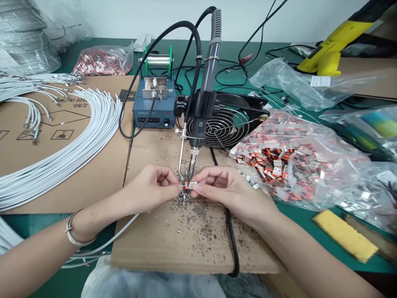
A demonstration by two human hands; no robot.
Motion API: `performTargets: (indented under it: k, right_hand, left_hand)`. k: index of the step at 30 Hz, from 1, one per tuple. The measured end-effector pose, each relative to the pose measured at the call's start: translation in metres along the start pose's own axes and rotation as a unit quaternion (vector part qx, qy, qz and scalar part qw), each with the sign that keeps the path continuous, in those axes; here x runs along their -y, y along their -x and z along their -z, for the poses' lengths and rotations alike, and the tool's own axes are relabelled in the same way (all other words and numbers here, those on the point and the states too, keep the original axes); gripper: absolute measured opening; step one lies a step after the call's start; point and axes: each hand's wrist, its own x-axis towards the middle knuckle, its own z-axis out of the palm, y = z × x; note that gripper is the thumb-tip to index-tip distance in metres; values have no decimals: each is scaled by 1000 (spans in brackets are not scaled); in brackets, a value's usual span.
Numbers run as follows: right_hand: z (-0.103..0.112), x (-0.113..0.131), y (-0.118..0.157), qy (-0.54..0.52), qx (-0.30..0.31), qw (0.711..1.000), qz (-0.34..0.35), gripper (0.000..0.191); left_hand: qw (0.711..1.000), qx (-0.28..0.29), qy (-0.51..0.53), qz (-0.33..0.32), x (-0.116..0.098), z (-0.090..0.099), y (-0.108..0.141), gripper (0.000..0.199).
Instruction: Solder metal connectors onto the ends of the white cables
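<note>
Under the tip of an upright soldering iron [204,95], my two hands almost meet. My left hand [158,186] pinches the end of a white cable [122,229], which trails down toward the lower left. Between the thumb and fingers of my right hand [218,184] is a small metal USB connector [193,184] with an orange part. The cable end and connector meet at the iron's tip, beside a thin bent metal tube [181,157]. Fingers hide part of the contact. Solder bits lie on the cardboard [149,248] below.
A blue soldering station [150,109] with a solder spool [156,61] stands behind, beside a round fan [218,126]. White cables [93,145] lie left. At right are a bag of connectors [297,165], a yellow sponge [344,236] and a yellow tool [331,51].
</note>
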Motion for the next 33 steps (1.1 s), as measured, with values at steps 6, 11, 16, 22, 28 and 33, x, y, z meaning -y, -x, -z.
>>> performTargets:
  k: [6,11,16,22,28,33]
  right_hand:
    - [3,-1,1,-24,32,999,6,12]
    - [3,-1,1,-37,50,998,6,10]
    - [4,-1,1,-54,50,997,-12,13]
    - [4,1,3,-47,43,998,-19,17]
    - [2,2,3,1,19,1000,-17,15]
    - [2,1,3,15,20,1000,-5,13]
  left_hand:
    - [1000,2,15,9,-3,0,3,12]
    - [1000,3,23,17,-5,-1,5,12]
    - [999,14,40,24,-6,-1,4,12]
    - [999,22,36,18,-5,0,3,12]
    - [1000,12,2,29,-4,0,1,12]
    - [1000,10,6,24,-4,-1,2,11]
